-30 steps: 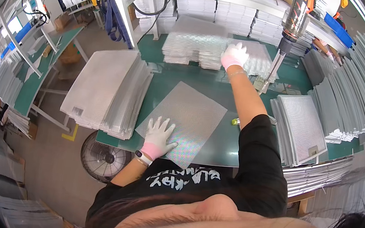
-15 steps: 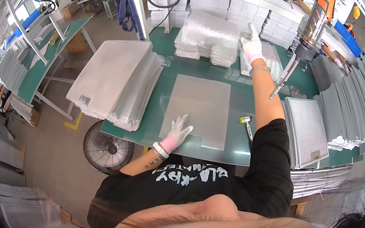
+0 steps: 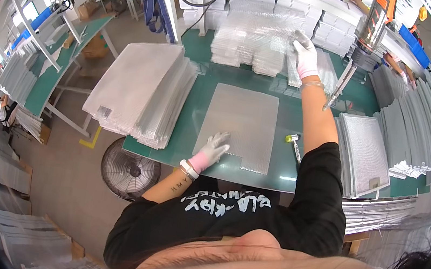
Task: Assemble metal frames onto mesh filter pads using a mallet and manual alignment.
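Observation:
A thin, translucent grey mesh sheet (image 3: 244,119) with a notch in its near edge lies flat on the green tabletop (image 3: 193,99). My left hand (image 3: 215,148), in a white glove with a pink cuff, rests open on that sheet's near left part, fingers spread. Farther off, my right hand (image 3: 306,56), gloved the same way, reaches to the right edge of a stack of clear mesh sheets (image 3: 244,43). Its thumb and fingers close on the edge of the top sheet, which looks slightly raised. Beside that hand lies a lower pile of mesh sheets (image 3: 324,72).
A tall pile of pale panels (image 3: 135,83) stands on the left. A small hammer with a green-yellow head (image 3: 292,138) lies near my right arm. An orange power driver (image 3: 374,25) hangs above right. Framed mesh panels (image 3: 368,149) lean at right; a floor fan (image 3: 132,170) stands below.
My right hand's fingers have curled from pointing up to closing on the sheet's edge, and the top sheet has shifted. My left hand stays on the flat sheet. The view has shifted slightly.

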